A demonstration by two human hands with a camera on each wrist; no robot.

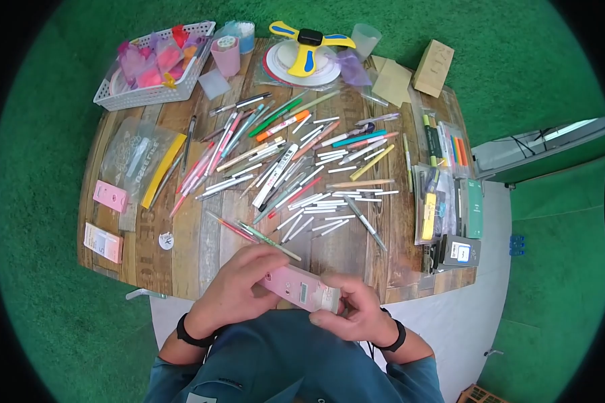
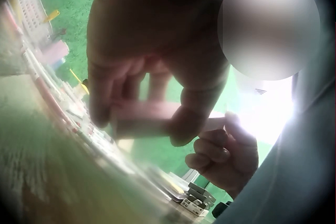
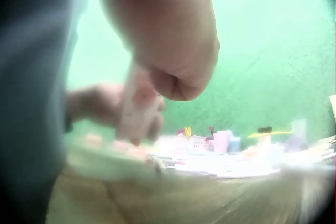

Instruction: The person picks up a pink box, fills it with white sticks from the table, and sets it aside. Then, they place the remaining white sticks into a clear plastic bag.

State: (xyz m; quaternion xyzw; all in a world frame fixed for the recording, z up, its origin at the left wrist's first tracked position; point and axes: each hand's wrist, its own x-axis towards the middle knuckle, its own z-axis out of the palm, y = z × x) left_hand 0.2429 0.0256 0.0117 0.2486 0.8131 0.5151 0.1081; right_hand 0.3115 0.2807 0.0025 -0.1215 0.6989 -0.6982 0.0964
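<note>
A long pink box [image 1: 301,290] with a small window is held over the near edge of the table, close to the person's body. The left hand [image 1: 240,287] grips its left end, thumb and fingers on opposite sides. At the other end, the right hand [image 1: 351,307] pinches the paler end of the box between thumb and fingers. In the left wrist view the same pink box [image 2: 142,120] spans the left fingers, with the right hand [image 2: 224,157] beyond. The right wrist view is blurred. Just past the hands lies a green patterned pen [image 1: 275,244].
Pens, markers and short white sticks [image 1: 329,201] cover the middle of the wooden table [image 1: 175,269]. Small pink boxes [image 1: 110,196] and a zip bag [image 1: 131,158] lie left. A white basket [image 1: 141,98] and a yellow-blue three-armed item [image 1: 305,60] stand behind; stationery packs [image 1: 429,208] lie right.
</note>
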